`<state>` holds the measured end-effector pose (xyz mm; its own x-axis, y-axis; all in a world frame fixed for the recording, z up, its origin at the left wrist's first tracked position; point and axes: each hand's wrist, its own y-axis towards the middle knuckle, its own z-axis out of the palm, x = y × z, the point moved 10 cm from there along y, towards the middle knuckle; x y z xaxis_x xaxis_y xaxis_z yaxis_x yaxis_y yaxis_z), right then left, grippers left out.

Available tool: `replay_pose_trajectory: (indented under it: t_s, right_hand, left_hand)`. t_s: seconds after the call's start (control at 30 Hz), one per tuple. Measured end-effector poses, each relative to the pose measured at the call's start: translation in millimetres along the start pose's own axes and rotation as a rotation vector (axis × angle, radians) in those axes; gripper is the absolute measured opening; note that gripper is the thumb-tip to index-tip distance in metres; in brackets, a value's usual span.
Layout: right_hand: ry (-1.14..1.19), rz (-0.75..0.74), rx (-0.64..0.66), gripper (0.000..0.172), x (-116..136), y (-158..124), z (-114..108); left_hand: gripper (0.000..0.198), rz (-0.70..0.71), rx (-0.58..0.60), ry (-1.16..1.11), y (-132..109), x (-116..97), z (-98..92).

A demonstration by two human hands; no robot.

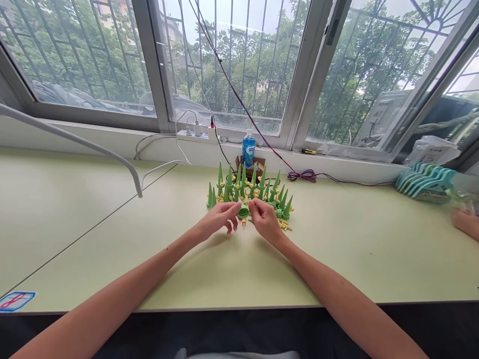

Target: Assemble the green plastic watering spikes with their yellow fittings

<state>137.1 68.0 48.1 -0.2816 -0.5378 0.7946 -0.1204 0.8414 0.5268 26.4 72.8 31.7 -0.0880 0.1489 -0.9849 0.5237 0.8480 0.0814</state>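
My left hand (pixel 221 217) is closed at thumb and forefinger on a green plastic watering spike (pixel 243 213), its round open end turned towards me. A small yellow valve (pixel 244 223) sticks out below that ring. Right beside it, my right hand (pixel 264 217) is closed in a pinch; what its fingertips hold, if anything, is hidden. Just beyond both hands stand several green cone-shaped spikes (pixel 262 178), points up, many with yellow valves on their sides. Loose yellow valve pieces (pixel 285 225) lie to the right of my right hand.
A blue-labelled bottle (pixel 248 148) and a brown box (pixel 259 163) stand behind the spikes. Coiled cable (pixel 303 175) lies near the window. Teal hangers (pixel 424 183) are stacked at right, near another person's hand (pixel 466 222). A white tube (pixel 93 142) arches over the left side.
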Motion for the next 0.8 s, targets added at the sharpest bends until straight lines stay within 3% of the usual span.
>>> replay_pose_trajectory:
  t_s: [0.33,0.57,0.8]
  right_hand:
    - [-0.115,0.002,-0.003,0.044,1.1,2.3,-3.0]
    - [-0.096,0.022,-0.003,0.043,-1.9,2.4,-2.2]
    - [-0.079,-0.033,-0.080,0.041,6.9,1.7,-5.2]
  left_hand:
    - [0.027,0.316,-0.161,0.413,-5.7,-25.0,-4.0]
    - [0.017,0.471,-0.206,0.603,-10.3,-34.6,-0.4]
    - [0.015,0.473,-0.307,0.650,-11.5,-40.8,-5.4]
